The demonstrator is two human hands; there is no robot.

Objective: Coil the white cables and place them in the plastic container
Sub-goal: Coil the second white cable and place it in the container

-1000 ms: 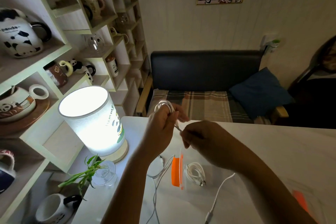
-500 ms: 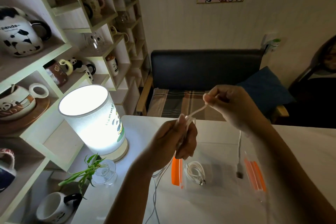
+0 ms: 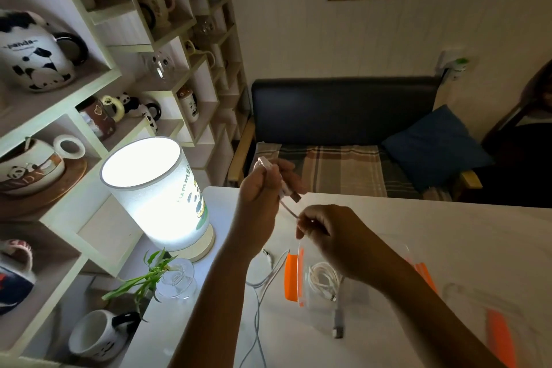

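My left hand point(image 3: 263, 188) is raised above the table and grips loops of a white cable point(image 3: 286, 205), whose USB plug sticks out to the right of the fingers. My right hand point(image 3: 325, 231) pinches the same cable just below, and its free end point(image 3: 338, 323) hangs down over the table. Under my right hand lies a clear plastic container point(image 3: 301, 275) with an orange clasp, and a coiled white cable point(image 3: 324, 278) lies inside it. Another loose white cable point(image 3: 258, 302) trails along the table to the container's left.
A lit table lamp point(image 3: 155, 191) stands at the table's left edge, with a small glass vase of green shoots point(image 3: 176, 278) in front of it. A clear lid with an orange clasp point(image 3: 497, 334) lies at right. Mug shelves fill the left; a bench stands behind the table.
My right hand has come down from its raised position at right to just below my left hand. My left hand has risen, with another cable loop over it.
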